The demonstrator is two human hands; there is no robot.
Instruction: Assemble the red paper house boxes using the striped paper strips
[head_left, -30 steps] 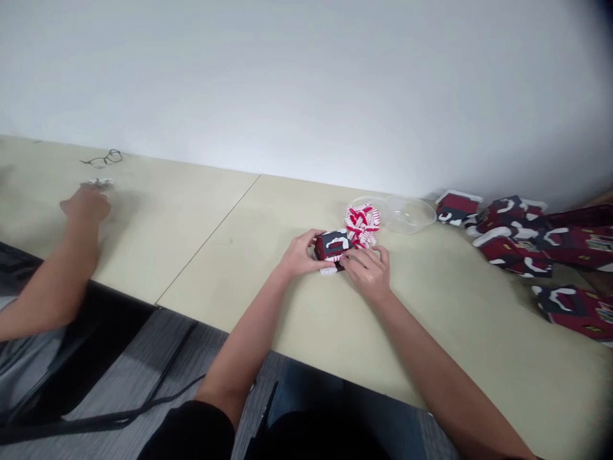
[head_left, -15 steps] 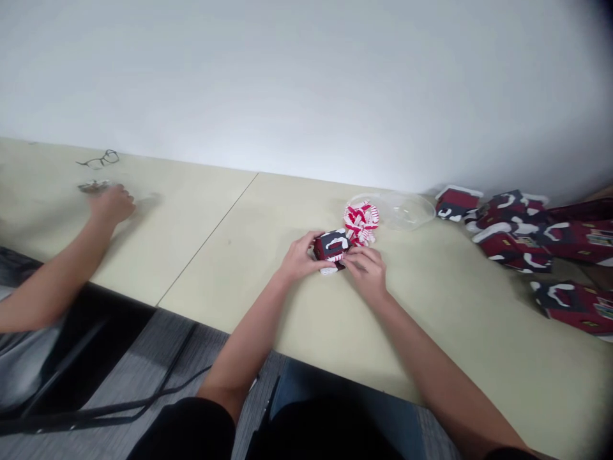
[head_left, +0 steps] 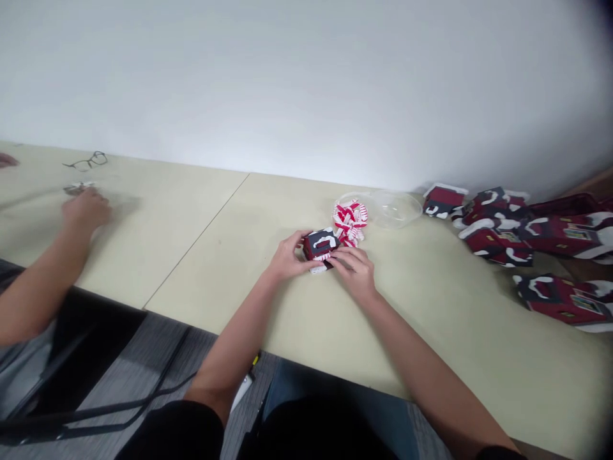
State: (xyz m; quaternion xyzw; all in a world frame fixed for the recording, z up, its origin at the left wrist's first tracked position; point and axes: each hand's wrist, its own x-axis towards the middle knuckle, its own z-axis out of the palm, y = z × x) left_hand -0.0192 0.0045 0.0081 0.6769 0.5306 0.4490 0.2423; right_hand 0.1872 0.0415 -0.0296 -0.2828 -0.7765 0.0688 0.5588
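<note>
My left hand (head_left: 287,255) is closed around the left side of a small dark-red model house (head_left: 320,241) with a dark grey roof and white snow-like trim, holding it just above or on the table. A red-and-white striped piece (head_left: 324,257) lies along the house's near side. My right hand (head_left: 355,268) has its fingertips pinched together at that piece's right end, against the house. Just behind, a heap of red-and-white striped pieces (head_left: 352,220) fills one half of a clear plastic container (head_left: 395,209). My fingers partly hide the house's lower front.
Several similar model houses (head_left: 558,297) stand at the right of the table (head_left: 431,306). At the far left, another person's hand (head_left: 86,209) touches a small blurred object (head_left: 79,188), with eyeglasses (head_left: 89,163) behind. A seam crosses the table; the wall borders its back.
The view has shifted, so the whole scene sits slightly further left. My hands keep nearly the same hold on the house. A co-worker's second hand now shows at the left edge.
</note>
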